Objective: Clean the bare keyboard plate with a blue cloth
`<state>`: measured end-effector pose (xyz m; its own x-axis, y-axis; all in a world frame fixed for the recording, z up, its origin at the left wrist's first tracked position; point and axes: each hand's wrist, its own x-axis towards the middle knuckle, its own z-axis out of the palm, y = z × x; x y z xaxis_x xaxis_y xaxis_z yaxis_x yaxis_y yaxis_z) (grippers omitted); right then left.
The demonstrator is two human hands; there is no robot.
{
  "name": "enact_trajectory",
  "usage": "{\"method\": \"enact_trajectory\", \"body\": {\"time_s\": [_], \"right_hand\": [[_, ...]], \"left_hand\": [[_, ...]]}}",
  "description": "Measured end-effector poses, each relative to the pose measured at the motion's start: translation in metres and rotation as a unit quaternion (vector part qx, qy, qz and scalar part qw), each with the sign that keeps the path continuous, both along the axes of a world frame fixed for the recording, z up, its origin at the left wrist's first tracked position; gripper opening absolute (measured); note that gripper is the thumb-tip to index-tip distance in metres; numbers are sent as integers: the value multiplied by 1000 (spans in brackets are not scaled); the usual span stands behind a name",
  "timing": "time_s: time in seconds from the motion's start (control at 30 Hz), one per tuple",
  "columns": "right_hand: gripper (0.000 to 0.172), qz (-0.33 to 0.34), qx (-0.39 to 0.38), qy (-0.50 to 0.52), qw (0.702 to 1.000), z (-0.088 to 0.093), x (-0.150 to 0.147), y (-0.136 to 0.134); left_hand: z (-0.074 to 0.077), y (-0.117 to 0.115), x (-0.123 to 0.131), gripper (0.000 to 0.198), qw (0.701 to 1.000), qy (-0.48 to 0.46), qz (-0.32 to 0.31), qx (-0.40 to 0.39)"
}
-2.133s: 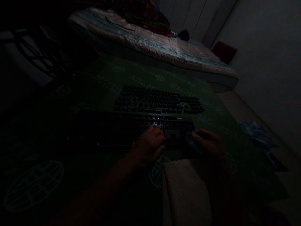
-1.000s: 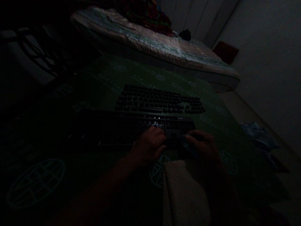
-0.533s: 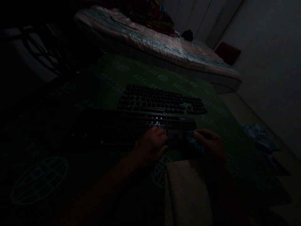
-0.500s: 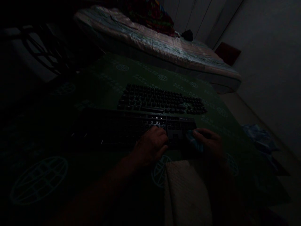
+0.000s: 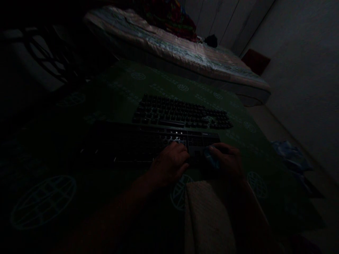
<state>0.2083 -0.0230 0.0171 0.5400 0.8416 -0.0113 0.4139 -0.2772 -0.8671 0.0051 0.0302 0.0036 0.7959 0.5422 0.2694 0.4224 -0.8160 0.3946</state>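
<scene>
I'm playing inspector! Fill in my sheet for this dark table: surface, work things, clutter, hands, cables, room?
Surface: green tabletop printed with pale globes.
Job's things: long black keyboard body; small black keycaps in rows beyond it; small blue crumpled item, material unclear.
Clutter: folded beige textured cloth, near side.
Hands: left hand on the keyboard body; right hand pinching the blue crumpled item by its right end.
Cables: nothing seen clearly; too dim.
Surroundings: pale patterned mattress beyond; blue crumpled bundle on floor.
</scene>
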Motion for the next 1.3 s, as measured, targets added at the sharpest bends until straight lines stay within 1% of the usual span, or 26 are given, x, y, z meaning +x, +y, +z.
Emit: {"method": "enact_trajectory", "body": {"time_s": [0.1,0.2,0.3,0.37,0.47,0.6,0.73,0.87,1.0,1.1,1.17,1.3], "right_hand": [[26,-7,7,29,1000,1,1,-1],[26,-42,24,67,997,4,5,-1],[22,-68,51,61,995,7,9,-1],[21,-74,52,54,994,7,10,0],[24,-65,48,46,996,4,9,2],[26,-37,46,10,998,-1,4,5],[23,-25,35,-13,999,0,-1,9],[24,-5,42,-23,999,0,-1,11],[26,2,43,1,999,-5,2,13],[28,8,42,34,998,-5,5,13],[28,-5,44,50,998,-3,8,12],[25,-65,57,54,995,4,12,10]], "left_hand": [[0,0,0,5,1000,0,2,4],[-2,1,-1,6,1000,-1,1,5],[-3,1,-1,6,1000,-2,-1,5],[-3,1,-1,5,1000,1,0,2],[-3,1,-1,5,1000,2,-3,-3],[-2,1,-1,5,1000,4,-2,1],[-3,0,-1,5,1000,6,1,3],[-4,0,0,5,1000,5,-2,6],[-5,1,0,6,1000,1,2,5],[-5,1,0,5,1000,-6,1,3],[-5,1,-1,5,1000,-7,0,1],[-4,1,0,6,1000,-9,2,-2]]}}
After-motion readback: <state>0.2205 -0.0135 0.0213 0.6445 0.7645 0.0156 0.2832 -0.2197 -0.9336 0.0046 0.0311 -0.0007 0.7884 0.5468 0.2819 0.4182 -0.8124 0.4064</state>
